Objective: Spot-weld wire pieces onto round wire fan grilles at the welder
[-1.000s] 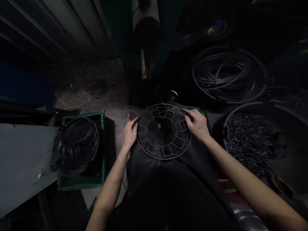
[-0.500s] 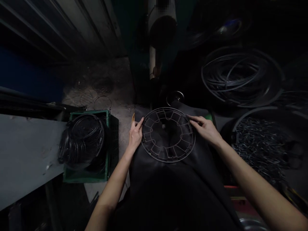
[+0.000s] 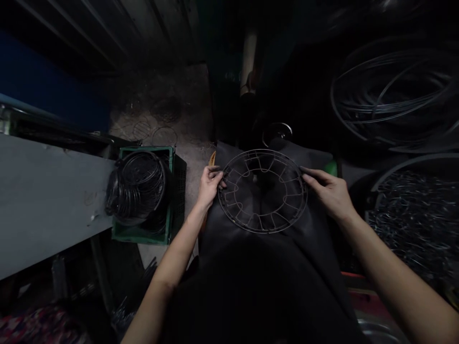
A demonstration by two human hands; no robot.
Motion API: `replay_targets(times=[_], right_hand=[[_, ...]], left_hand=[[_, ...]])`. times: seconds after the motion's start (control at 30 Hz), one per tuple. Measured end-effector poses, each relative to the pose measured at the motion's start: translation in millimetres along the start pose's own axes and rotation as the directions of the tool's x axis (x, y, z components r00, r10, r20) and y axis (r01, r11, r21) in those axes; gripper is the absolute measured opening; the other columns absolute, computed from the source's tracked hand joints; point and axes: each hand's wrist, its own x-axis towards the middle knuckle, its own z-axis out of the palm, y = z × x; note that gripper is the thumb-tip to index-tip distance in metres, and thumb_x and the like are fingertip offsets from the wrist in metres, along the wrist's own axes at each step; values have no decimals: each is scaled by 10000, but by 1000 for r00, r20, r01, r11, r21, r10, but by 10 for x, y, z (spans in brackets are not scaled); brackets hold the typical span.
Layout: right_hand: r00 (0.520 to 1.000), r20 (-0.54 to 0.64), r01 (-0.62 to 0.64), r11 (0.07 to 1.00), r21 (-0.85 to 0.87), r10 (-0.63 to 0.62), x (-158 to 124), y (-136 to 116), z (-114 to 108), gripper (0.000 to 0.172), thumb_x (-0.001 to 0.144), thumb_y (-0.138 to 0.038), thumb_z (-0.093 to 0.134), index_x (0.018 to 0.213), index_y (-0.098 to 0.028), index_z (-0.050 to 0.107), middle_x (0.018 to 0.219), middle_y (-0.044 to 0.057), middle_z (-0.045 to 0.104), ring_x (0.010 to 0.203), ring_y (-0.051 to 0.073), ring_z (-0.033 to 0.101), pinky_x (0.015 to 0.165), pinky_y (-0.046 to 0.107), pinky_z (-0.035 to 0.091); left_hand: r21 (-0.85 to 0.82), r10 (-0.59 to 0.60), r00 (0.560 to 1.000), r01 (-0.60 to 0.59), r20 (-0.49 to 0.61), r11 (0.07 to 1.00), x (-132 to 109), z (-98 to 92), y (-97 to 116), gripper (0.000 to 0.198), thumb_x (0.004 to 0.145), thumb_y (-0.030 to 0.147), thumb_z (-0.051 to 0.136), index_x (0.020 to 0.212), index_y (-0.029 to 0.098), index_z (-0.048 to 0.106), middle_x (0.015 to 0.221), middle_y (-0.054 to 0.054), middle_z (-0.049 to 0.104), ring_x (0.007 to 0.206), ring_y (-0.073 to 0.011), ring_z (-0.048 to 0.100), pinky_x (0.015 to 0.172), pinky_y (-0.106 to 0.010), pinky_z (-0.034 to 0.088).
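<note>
Btwn L hand [image 3: 208, 187] & R hand [image 3: 332, 192]: wire frame [image 3: 260, 215], pinched at rim.

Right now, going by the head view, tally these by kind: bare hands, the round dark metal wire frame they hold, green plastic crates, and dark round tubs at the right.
Bare hands: 2, left hand and right hand
Round dark metal wire frame: 1
Green plastic crate: 1
Dark round tubs: 2, upper tub and lower tub
Total: 6
</note>
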Motion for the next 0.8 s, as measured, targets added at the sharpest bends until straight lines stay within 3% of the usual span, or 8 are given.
replay_targets(times=[0.1, 0.3, 0.43, 0.7, 0.8], right_hand=[[998, 30, 53, 997, -60, -51, -6, -45, -28, 363, 789, -422, 613, 1061, -193, 690, 1076, 71, 676, 1010, 221, 615, 954, 351, 456], [981, 19, 191, 949, -250, -192, 9, -87, -35, 363, 829, -422, 546, 1068, -194, 697, 961, 76, 669, 877, 198, 619, 837, 328, 486], [996, 30, 90, 983, -159, -86, 7, -46, -19, 393, 794, -458, 596, 1079, -205, 694, 975, 72, 668, 868, 197, 620, 828, 336, 496], [997, 70, -37, 997, -63, 42, 55, -64, 34, 348, 762, -419, 646, 1030, -204, 704, 1025, 62, 687, 969, 212, 623, 953, 371, 465], [990, 101, -106, 993, 48, 101, 82, -71, 25, 357, 733, -426, 670, 1016, -210, 698, 1032, 52, 687, 916, 196, 626, 872, 343, 503]], left_hand=[[-113, -86, 996, 88, 24, 990, 38, 8, 6, 441, 792, 282, 647, 1187, 158, 496, 772, 25, 618, 494, -39, 556, 503, -164, 417], [-241, -248, 959, 275, 138, 931, 88, -65, 12, 343, 775, 207, 659, 1089, 88, 594, 676, 19, 609, 473, -40, 544, 507, -176, 414], [-335, -252, 961, 276, 116, 901, 88, -83, -70, 312, 750, 184, 679, 1042, 91, 620, 672, 17, 604, 486, -39, 536, 516, -181, 416], [-338, -281, 955, 296, 93, 894, 100, -77, -106, 291, 751, 172, 676, 1030, 103, 628, 668, 28, 588, 472, -21, 505, 501, -164, 402], [-333, -286, 955, 296, 82, 895, 98, -72, -81, 290, 754, 173, 675, 1032, 109, 621, 659, 35, 580, 462, -16, 497, 493, -153, 400]])
